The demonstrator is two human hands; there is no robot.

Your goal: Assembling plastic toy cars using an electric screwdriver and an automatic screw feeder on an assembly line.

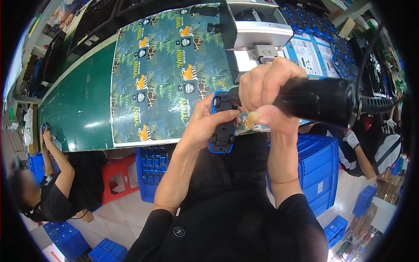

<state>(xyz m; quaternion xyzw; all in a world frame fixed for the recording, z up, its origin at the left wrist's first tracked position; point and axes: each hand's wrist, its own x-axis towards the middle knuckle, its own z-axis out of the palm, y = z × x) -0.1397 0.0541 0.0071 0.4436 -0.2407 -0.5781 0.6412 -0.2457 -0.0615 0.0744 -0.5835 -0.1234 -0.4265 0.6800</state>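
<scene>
My left hand (201,125) grips a blue toy car (225,127) turned over, so its black underside and wheels face up. Its thumb lies across the chassis. My right hand (271,89) is wrapped round a black electric screwdriver (325,99), held lying sideways with its cord end to the right. The driver's nose points left at one end of the car; whether its tip touches a screw is hidden by my fingers. Just beyond my right hand stands a metal screw feeder (261,36) with a small block at its front.
Jungle-printed sheeting (161,78) covers part of the green table (83,102). Several blue car parts (338,48) lie at the far right. Blue crates (316,168) and a red stool (118,180) stand below the edge. Co-workers sit left and right.
</scene>
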